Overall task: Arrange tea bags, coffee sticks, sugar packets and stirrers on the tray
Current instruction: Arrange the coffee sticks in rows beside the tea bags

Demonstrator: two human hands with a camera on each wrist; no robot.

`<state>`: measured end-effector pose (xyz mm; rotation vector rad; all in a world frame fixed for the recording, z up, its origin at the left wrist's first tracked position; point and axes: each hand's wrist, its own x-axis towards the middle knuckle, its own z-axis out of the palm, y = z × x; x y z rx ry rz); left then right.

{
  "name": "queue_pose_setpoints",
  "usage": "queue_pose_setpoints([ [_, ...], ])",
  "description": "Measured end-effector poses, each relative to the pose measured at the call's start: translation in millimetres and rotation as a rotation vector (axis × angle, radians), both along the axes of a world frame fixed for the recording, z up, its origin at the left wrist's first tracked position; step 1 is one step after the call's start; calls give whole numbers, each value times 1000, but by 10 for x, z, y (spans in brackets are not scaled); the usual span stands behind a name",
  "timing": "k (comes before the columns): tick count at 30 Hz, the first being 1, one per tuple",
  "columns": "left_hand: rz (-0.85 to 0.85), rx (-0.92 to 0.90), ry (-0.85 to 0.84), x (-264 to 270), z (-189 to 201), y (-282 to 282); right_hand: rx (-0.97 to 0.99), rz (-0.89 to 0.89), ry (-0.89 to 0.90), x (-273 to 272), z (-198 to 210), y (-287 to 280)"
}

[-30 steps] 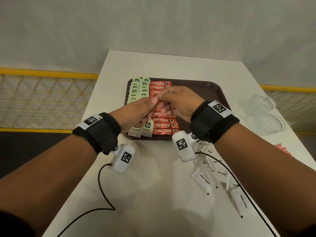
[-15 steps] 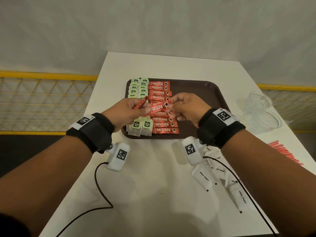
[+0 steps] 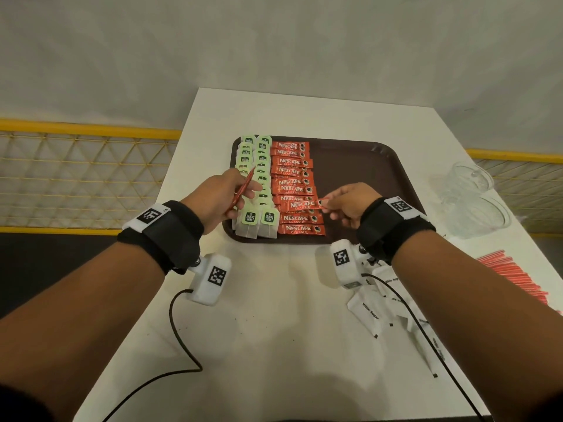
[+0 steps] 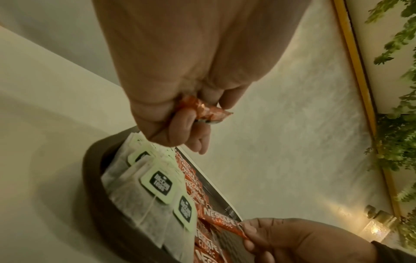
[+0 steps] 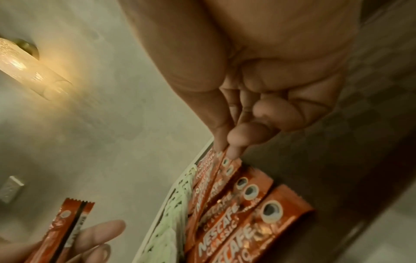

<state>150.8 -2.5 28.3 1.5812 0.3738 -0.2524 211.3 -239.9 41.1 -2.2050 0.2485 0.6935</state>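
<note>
A dark brown tray point(image 3: 359, 166) holds two columns of green-tagged tea bags point(image 3: 256, 220) on its left and a column of red coffee sticks point(image 3: 294, 162) beside them. My left hand point(image 3: 227, 194) hovers over the tea bags and grips a spare red coffee stick point(image 3: 243, 188), also seen in the left wrist view point(image 4: 202, 110) and the right wrist view point(image 5: 65, 229). My right hand point(image 3: 338, 205) pinches the right end of another coffee stick point(image 3: 303, 205) low in the coffee column, thumb and forefinger point(image 5: 234, 142) on its end point(image 5: 225, 167).
White sugar packets point(image 3: 370, 313) lie loose on the white table point(image 3: 274, 330) at the front right. Red stirrers point(image 3: 511, 274) lie near the right edge. Clear plastic cups point(image 3: 475, 202) stand right of the tray. The tray's right half is bare. Cables run from both wrist cameras.
My hands were joined over the coffee column and have parted. The left one moved left with one stick; the right one moved right and down, holding another stick at the column.
</note>
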Motion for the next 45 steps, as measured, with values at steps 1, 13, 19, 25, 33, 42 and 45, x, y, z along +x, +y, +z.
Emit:
queue_pose_setpoints([
  [1, -9, 21, -2, -11, -3, -4, -27, 21, 17, 0, -8, 19],
  [13, -252, 222, -107, -91, 5, -30, -195, 65, -73, 89, -148, 141],
  [19, -283, 344, -213, -81, 16, -47, -11, 75, -270, 9, -47, 139],
  [25, -152, 218, -257, -5, 20, -221, 323, 238, -158, -178, 93, 242],
  [33, -166, 173, -317, 95, 46, -468, 492, 131, -153, -231, 96, 213],
  [42, -28, 34, -362, 166, -19, -493, 614, 53, -66, -270, 63, 108],
  [45, -17, -103, -270, 141, 19, -488, 621, -7, -106, -235, 34, 70],
])
